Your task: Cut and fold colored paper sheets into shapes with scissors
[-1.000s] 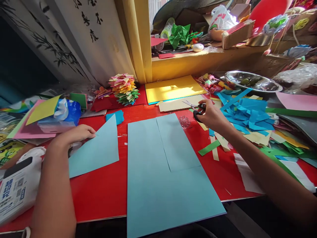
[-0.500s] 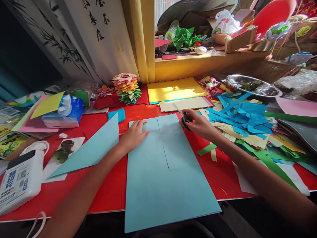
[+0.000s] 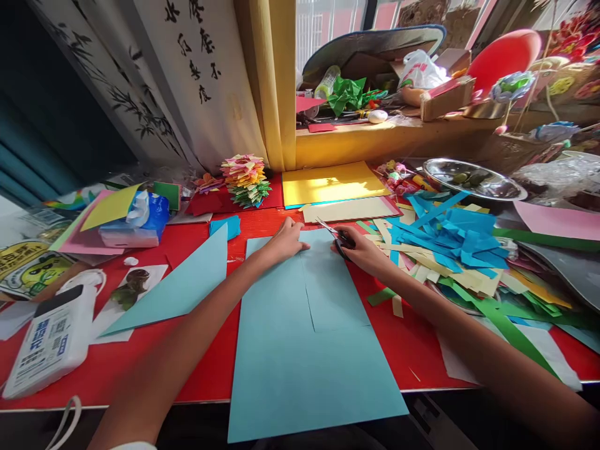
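Note:
A large light blue sheet lies on the red table in front of me, with a slit and a faint crosswise line in its upper right part. My left hand is at the sheet's far edge, its fingers bent down and pressed together by the top of the slit; whether they pinch paper is hidden. My right hand holds black-handled scissors over the sheet's far right corner. The blades point up and left, toward my left hand. A triangular light blue piece lies to the left.
Blue strips and other paper scraps heap up at the right, before a metal bowl. Yellow paper and a folded-paper stack stand at the back. At left are a tissue pack and a white box.
My left hand has moved right along the far edge and its fingers have drawn in. The scissors have come left over the sheet. The view has tilted up slightly.

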`<state>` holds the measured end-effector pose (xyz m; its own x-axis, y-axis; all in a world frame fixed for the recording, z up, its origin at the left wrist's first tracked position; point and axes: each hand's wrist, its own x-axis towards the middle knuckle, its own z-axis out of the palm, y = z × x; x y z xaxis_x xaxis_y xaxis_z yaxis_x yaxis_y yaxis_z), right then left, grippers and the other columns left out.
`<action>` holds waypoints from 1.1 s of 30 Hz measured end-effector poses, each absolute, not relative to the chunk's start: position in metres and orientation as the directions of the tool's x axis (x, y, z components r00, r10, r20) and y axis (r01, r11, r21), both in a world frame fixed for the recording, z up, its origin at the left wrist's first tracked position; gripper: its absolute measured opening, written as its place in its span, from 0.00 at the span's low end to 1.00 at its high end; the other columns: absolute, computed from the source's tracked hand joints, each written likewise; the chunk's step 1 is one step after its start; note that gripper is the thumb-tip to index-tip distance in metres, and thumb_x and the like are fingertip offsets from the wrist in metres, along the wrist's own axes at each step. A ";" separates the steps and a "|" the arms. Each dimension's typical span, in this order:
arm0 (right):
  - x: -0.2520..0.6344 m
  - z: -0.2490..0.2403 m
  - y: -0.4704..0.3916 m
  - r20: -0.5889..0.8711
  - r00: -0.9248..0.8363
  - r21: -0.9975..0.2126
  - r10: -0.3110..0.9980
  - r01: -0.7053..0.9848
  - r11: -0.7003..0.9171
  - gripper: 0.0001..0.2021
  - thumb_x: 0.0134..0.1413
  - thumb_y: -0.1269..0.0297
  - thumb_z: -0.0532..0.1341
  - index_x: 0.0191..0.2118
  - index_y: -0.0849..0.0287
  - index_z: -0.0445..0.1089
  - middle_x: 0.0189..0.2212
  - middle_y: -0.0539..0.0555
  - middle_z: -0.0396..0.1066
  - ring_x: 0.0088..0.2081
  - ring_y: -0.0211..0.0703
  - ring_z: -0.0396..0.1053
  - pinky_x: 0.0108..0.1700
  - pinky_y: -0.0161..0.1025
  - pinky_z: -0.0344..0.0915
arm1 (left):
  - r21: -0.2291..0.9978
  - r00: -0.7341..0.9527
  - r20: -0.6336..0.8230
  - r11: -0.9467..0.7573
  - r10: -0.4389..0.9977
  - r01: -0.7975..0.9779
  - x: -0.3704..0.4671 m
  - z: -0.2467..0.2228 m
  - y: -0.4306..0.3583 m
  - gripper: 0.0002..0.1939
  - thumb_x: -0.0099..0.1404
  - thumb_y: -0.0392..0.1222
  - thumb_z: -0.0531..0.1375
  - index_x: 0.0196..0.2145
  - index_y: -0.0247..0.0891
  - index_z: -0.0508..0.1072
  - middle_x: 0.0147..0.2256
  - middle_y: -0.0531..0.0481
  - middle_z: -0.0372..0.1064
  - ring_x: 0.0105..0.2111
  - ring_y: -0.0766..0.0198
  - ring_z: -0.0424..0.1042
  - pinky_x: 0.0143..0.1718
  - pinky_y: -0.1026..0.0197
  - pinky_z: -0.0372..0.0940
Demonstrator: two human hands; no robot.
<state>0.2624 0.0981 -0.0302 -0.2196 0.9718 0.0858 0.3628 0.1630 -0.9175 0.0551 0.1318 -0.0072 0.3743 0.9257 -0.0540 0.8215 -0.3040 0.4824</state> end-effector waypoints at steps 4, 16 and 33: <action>0.263 -0.033 0.101 0.073 -0.197 -0.944 0.978 0.302 0.131 0.18 0.48 0.65 0.58 0.48 0.57 0.62 0.38 0.53 0.67 0.43 0.43 0.67 0.45 0.40 0.65 | 0.521 0.371 -0.003 -0.315 0.929 0.794 0.055 -0.009 0.135 0.13 0.59 0.41 0.57 0.42 0.38 0.67 0.45 0.46 0.57 0.45 0.60 0.64 0.47 0.60 0.60; 0.263 -0.028 0.097 0.058 -0.097 -0.979 0.994 0.188 0.076 0.21 0.47 0.59 0.61 0.48 0.58 0.63 0.35 0.52 0.67 0.36 0.40 0.66 0.38 0.36 0.64 | 0.788 0.165 -0.053 -0.061 0.985 0.613 0.056 0.000 0.155 0.03 0.54 0.33 0.59 0.24 0.35 0.67 0.22 0.52 0.65 0.25 0.66 0.68 0.29 0.63 0.65; 0.282 -0.017 0.108 0.249 0.139 -0.749 0.959 0.655 0.099 0.27 0.48 0.68 0.58 0.55 0.63 0.55 0.41 0.59 0.68 0.40 0.47 0.66 0.39 0.40 0.62 | 0.870 -0.253 -0.111 0.217 0.961 0.442 -0.041 -0.004 0.147 0.06 0.56 0.30 0.56 0.29 0.36 0.62 0.25 0.52 0.64 0.23 0.67 0.71 0.26 0.64 0.67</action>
<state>0.2820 0.1079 -0.0170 0.1389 0.9586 0.2487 0.6553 0.0993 -0.7488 -0.0405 0.1474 -0.0040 -0.2526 0.9612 -0.1111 0.4422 0.2169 0.8703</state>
